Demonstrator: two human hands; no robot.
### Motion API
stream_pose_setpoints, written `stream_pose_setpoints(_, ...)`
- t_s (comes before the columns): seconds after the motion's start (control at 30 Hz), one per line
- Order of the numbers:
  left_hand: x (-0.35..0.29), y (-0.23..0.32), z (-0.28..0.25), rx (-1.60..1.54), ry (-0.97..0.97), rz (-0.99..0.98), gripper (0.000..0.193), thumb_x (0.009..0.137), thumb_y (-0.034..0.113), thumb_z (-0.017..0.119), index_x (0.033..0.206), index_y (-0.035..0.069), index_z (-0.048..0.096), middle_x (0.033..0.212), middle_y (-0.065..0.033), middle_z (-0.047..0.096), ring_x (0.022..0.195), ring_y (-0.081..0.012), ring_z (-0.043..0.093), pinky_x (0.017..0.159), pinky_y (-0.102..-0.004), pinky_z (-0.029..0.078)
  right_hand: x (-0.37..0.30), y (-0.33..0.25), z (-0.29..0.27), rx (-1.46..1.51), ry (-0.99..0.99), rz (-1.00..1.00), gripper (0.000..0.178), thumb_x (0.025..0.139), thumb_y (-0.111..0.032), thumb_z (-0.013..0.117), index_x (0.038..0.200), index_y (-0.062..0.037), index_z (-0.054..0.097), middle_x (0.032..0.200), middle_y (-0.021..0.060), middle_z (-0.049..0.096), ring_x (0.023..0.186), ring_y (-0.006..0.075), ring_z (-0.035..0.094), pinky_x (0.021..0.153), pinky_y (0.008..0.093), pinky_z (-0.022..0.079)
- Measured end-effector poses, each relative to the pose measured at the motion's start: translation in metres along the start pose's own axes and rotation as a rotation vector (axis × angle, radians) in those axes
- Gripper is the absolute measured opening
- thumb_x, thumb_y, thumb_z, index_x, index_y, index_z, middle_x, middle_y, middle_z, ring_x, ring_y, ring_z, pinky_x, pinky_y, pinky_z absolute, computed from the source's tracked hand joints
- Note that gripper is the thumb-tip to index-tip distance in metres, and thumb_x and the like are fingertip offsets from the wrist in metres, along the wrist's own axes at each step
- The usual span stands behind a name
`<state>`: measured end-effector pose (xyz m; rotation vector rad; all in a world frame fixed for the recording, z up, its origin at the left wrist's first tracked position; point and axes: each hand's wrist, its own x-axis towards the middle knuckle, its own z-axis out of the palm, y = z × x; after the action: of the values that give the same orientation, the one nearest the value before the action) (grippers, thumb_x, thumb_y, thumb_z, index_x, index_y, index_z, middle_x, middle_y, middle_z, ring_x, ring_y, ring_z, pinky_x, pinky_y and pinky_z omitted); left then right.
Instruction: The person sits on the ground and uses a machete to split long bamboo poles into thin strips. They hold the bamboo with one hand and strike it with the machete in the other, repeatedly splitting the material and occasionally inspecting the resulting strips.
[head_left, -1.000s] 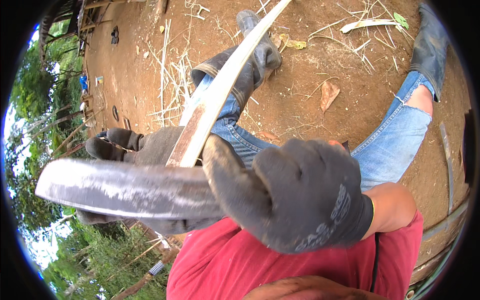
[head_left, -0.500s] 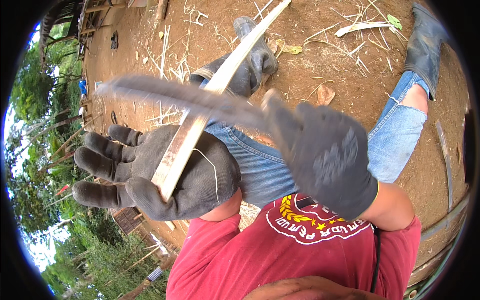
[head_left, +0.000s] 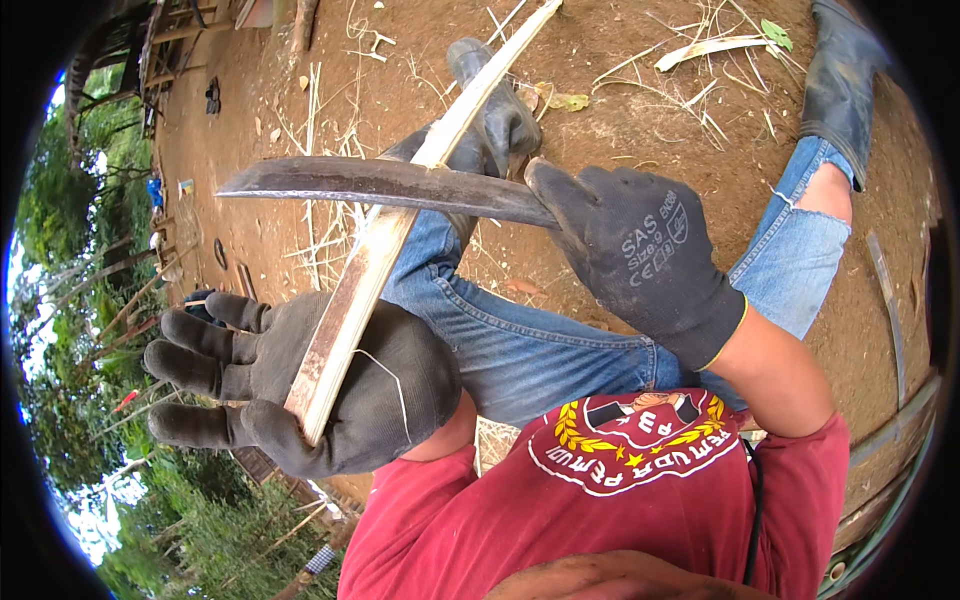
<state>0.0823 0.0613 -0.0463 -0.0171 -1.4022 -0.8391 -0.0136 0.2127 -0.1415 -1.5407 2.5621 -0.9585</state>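
A long, pale wooden strip [head_left: 365, 265] slants from my left palm up past a boot. My gloved left hand [head_left: 370, 385] is palm up, its fingers stretched out and spread. The strip's near end lies across that palm, with the thumb pressed against it. My gloved right hand [head_left: 640, 255] is closed round the handle of a machete, and the fingers hide most of that handle. The machete blade [head_left: 330, 182] points left and crosses the strip at about its middle, seemingly touching it. A thin pale fibre [head_left: 398, 385] hangs over the left glove.
Below me is brown earth ground [head_left: 590, 80] strewn with shavings and thin slivers. A pale split piece [head_left: 710, 48] lies at the far right. My legs in jeans [head_left: 540, 340] and rubber boots [head_left: 835, 90] stretch out. A flat strip [head_left: 885, 310] lies at right.
The machete was blurred by motion and is now sharp, its tip a little further right. My left hand and the strip have moved slightly down and left.
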Motion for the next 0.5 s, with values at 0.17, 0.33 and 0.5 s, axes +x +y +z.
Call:
stream_pose_setpoints(0.17, 0.005, -0.008, -0.012, 0.118, 0.107, -0.058, 0.049, 0.090, 0.021, 0.044, 0.137, 0.008, 0.044, 0.124, -0.0218, 0.060, 0.109, -0.0297, 0.061, 0.086, -0.0401, 0.052, 0.003, 0.021, 0.024, -0.027, -0.091, 0.084, 0.041, 0.081, -0.019, 0.066, 0.121, -0.0106, 0.060, 0.078, 0.0068, 0.060, 0.068, 0.0257, 0.064, 0.058, 0.0395, 0.050)
stream_pose_setpoints(0.33, 0.012, -0.011, -0.014, 0.140, 0.110, -0.100, 0.051, 0.085, 0.021, 0.051, 0.133, 0.007, 0.046, 0.123, -0.0202, 0.056, 0.110, -0.0319, 0.055, 0.092, -0.0444, 0.045, 0.014, 0.037, 0.046, 0.026, 0.032, 0.014, 0.034, 0.084, -0.016, 0.063, 0.118, -0.0109, 0.061, 0.078, 0.0070, 0.062, 0.068, 0.0255, 0.064, 0.058, 0.0390, 0.051)
stream_pose_setpoints(0.5, 0.013, -0.020, -0.022, 0.151, 0.207, -0.123, 0.051, 0.084, 0.018, 0.051, 0.133, 0.006, 0.046, 0.125, -0.0220, 0.054, 0.114, -0.0341, 0.052, 0.097, -0.0468, 0.041, 0.023, 0.060, 0.067, -0.078, 0.002, 0.035, 0.027, 0.089, -0.017, 0.058, 0.114, -0.0105, 0.062, 0.076, 0.0081, 0.062, 0.064, 0.0264, 0.064, 0.054, 0.0395, 0.050)
